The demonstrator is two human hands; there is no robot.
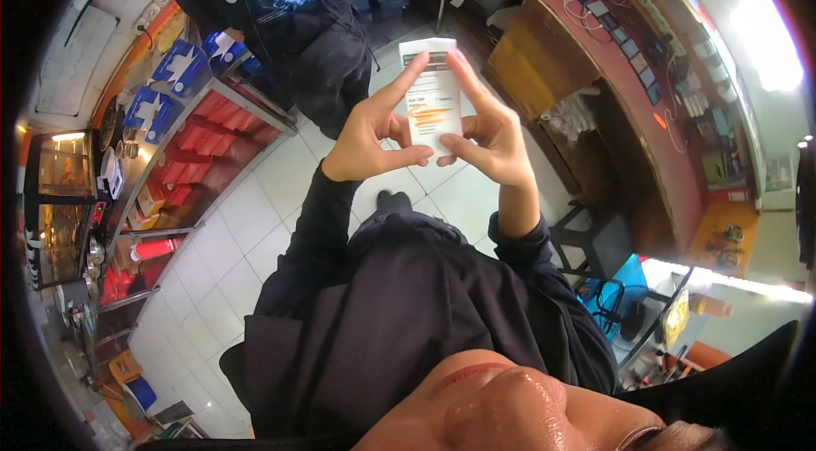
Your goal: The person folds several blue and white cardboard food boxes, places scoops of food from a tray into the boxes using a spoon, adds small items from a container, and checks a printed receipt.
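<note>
**Paper slip held up in both hands over a tiled floor**

The white tiled floor (255,221) fills the middle of the view, running between a metal shelf rack (183,136) on the person's left and a long reddish-brown worktop (629,85) curving along the right; the rack carries red packages on its lower shelf and blue-and-white boxes (170,77) on top; the worktop bears a row of small flat devices and white cables (too small to tell apart); a second person in dark clothes (289,17) stands at the far end of the rack, seen from above; a cardboard box (535,60) sits under the worktop's edge, and a black stool (595,238) stands nearer the wearer, just beside the right sleeve; in the centre, raised in front of the chest, the left hand (370,132) and right hand (493,132) hold a white paper slip (433,98) between them, upright, with dark print and an orange mark across its middle; each hand's fingers are clamped on the slip, thumb pressed on its lower front, forefinger stretched up along its side edge toward the top corner
</note>
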